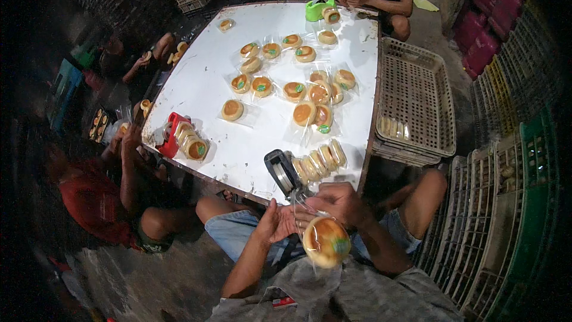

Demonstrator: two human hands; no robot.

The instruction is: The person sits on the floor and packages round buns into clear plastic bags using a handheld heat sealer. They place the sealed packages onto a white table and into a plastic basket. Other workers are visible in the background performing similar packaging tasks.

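A round bun in a clear plastic bag (326, 241) hangs below my right hand (337, 201), whose fingers are closed on the gathered neck of the bag. My left hand (281, 221) lies beside it, palm up, fingers apart, near the bag's neck; whether it touches the plastic is unclear. Just beyond both hands, a black tape dispenser (281, 172) stands at the near edge of the white table (201, 98). Against its right side leans a row of bagged buns (319, 161) standing on edge. More bagged buns (293, 91) lie across the middle of the table, several bearing green stickers.
A red tape dispenser (171, 134) with bagged buns stands at the left, a green one (318, 9) at the far edge. Stacked plastic crates (418, 98) adjoin the right side, with more crates (482, 214) nearer me. Co-workers sit at the left and far side.
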